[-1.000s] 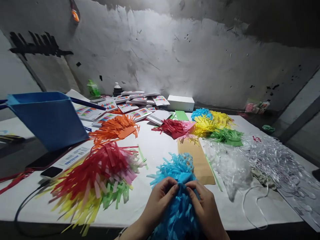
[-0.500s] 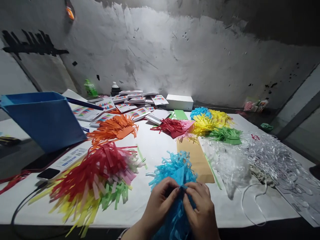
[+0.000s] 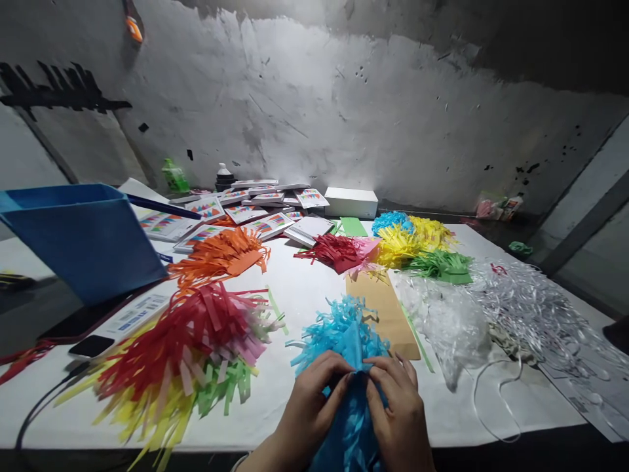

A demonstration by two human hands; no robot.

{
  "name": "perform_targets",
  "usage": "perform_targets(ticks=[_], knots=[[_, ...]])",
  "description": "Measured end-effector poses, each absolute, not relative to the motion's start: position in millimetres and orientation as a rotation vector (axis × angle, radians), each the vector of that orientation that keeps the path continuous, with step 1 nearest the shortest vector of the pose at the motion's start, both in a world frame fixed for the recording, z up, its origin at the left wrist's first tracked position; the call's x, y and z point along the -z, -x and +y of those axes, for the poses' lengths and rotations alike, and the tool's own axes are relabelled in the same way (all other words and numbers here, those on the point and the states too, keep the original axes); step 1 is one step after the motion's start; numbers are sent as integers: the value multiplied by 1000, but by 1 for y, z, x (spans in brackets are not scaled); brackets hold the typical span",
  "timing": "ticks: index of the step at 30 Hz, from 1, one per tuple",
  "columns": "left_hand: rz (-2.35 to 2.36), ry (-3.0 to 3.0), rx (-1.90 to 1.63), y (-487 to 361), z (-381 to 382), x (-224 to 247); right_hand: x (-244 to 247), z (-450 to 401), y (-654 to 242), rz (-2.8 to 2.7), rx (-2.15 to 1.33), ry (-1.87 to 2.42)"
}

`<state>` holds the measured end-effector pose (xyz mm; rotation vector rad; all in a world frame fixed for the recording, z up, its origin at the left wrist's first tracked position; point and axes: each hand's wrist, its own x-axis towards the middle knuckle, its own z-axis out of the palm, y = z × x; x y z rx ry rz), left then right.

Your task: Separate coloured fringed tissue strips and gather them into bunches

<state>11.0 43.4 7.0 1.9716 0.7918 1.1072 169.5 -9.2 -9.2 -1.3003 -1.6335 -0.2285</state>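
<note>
Blue fringed tissue paper (image 3: 339, 333) lies at the front middle of the table, its cut strips spreading out both above and below my hands. My left hand (image 3: 314, 400) pinches its uncut middle band from the left, thumb against fingers. From the right, my right hand (image 3: 397, 400) pinches the same band close beside the left fingertips. Beyond them lies a brown paper sheet (image 3: 383, 311). Red fringed tissue (image 3: 181, 337) rests on yellow, pink and green fringes to the left.
An orange fringe (image 3: 221, 252) and a blue open-topped bin (image 3: 83, 242) stand left. Several printed packs (image 3: 265, 225) are piled behind. Red, yellow and green fringes (image 3: 442, 265) lie back right, near clear plastic bags (image 3: 447, 324) and a heap of white string (image 3: 535, 314).
Both hands stay on the blue tissue paper, with fingers shifted slightly along the middle band. The whole view has moved a little.
</note>
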Motion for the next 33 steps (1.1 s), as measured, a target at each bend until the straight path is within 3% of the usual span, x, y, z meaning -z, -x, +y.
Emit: perform_targets(ticks=[14,22,30,33], knots=[[751,-2189,-1222,-6,43,-12,-6,-7,-187,-1700,-326,1262],[753,-2174,-1189,-8,42,-10,3,-6,-188,-1679,-216,1259],[725,-2188,-1091,-11,47,-5,-14,-7,-189,-1707,-471,1241],[717,-2251,-1024,-10,52,-6,-15,-7,-190,-1730,-196,1273]])
